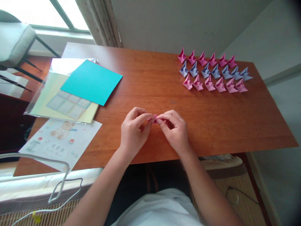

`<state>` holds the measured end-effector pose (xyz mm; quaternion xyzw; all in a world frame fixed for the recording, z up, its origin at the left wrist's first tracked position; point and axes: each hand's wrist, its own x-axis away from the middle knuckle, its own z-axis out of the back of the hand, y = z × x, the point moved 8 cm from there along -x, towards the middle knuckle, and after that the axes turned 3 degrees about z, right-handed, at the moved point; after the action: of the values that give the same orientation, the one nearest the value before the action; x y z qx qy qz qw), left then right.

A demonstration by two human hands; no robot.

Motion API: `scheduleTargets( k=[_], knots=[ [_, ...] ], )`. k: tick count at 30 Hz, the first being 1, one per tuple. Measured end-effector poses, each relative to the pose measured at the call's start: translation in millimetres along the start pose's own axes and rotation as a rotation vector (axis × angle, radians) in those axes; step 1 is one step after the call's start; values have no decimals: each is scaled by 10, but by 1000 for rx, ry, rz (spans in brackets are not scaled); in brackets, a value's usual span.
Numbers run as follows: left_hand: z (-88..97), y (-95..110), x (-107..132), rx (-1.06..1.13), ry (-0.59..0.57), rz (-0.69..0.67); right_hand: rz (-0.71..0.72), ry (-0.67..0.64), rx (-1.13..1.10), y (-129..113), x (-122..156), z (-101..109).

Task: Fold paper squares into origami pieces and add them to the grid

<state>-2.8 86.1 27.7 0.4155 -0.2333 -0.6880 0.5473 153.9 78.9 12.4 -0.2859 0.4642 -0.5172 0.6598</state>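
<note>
Between my two hands, over the front middle of the table, is a small pink folded paper piece (pixel 155 119). My left hand (pixel 136 130) pinches its left side between thumb and fingers. On the other side, my right hand (pixel 174 129) grips it the same way. The fingertips cover most of the piece, so its exact shape cannot be made out. At the back right stand rows of finished-looking origami pieces: dark pink ones (pixel 202 59) at the rear, blue-violet ones (pixel 215 72) in the middle and lighter pink ones (pixel 209 84) in front.
A stack of turquoise paper (pixel 94 81) lies on a clear plastic packet of yellowish paper (pixel 42 94) at the left of the wooden table (pixel 145 78). Below it is a white sheet with a bear print (pixel 63 141). A chair (pixel 16 40) stands beyond the left edge.
</note>
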Motion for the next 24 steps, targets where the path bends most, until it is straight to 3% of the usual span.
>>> scheduleTargets(
  k=[4, 15, 24],
  knots=[
    [-94, -34, 22, -2, -101, 15, 33, 8, 45, -24, -4, -3],
    [-97, -60, 40, -85, -102, -1, 129, -100, 275, -35, 32, -112],
    [-110, -54, 22, -31, -133, 26, 127, -82, 197, -43, 3, 5]
  ],
)
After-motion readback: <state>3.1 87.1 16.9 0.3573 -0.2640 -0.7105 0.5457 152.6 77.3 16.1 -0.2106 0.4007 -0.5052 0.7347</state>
